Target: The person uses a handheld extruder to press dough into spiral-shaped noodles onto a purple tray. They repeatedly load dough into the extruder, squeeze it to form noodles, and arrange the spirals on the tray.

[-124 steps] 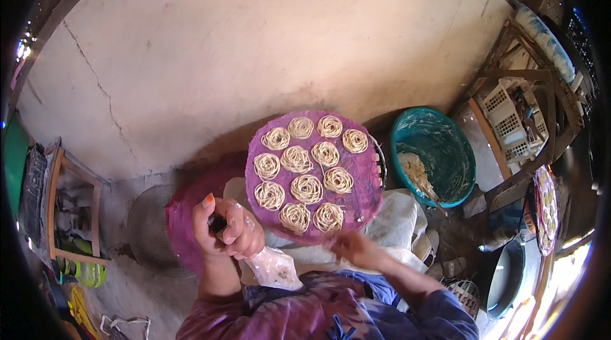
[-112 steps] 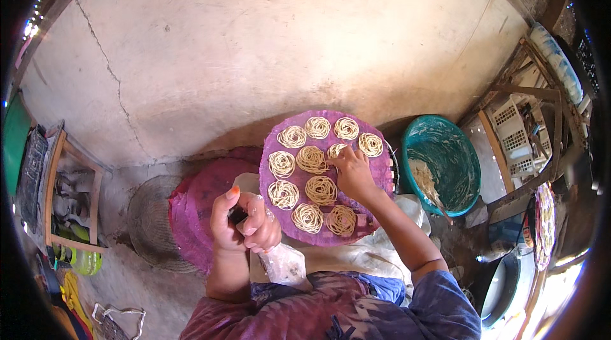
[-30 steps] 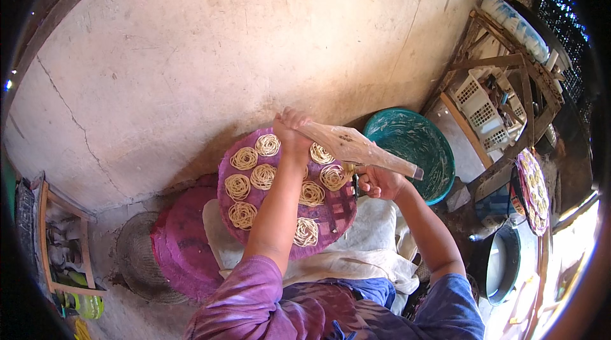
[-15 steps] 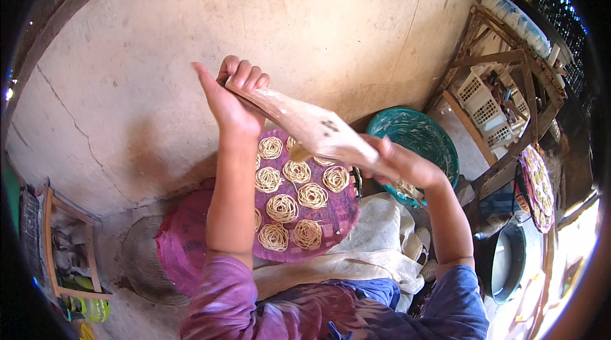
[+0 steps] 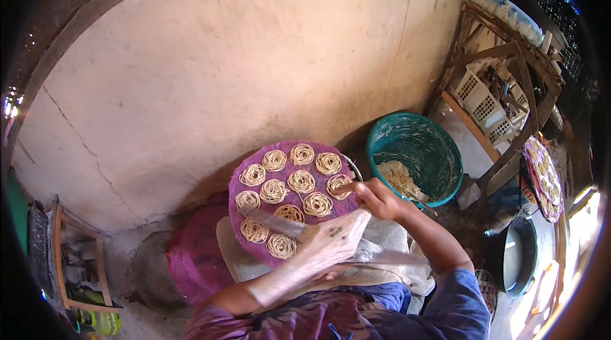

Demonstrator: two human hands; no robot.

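Observation:
A long pale wooden tool [image 5: 334, 238], wide in its middle, lies slanted before my lap and is smeared by motion. My right hand [image 5: 380, 201] is closed round its upper right end, with a short brown piece jutting left from the fingers. Below the wood, my left hand [image 5: 330, 275] is mostly hidden; only some fingertips show, so its grip is unclear. Just beyond the tool, a round tray covered in purple cloth [image 5: 287, 185] carries several coiled nests of pale strands [image 5: 301, 181]. A blurred bar crosses over its near part.
To the tray's right stands a green basin [image 5: 417, 127] holding pale dough [image 5: 398, 177]. A dark tub [image 5: 519, 257] and another tray of nests [image 5: 541, 177] are farther right. Behind them, a wooden rack [image 5: 503, 53] holds a white basket [image 5: 487, 104]. A wall rises beyond the tray.
The wooden tool has come down from above the tray toward my lap. My left hand has dropped from high by the wall to beneath it. More of the tray and dough shows.

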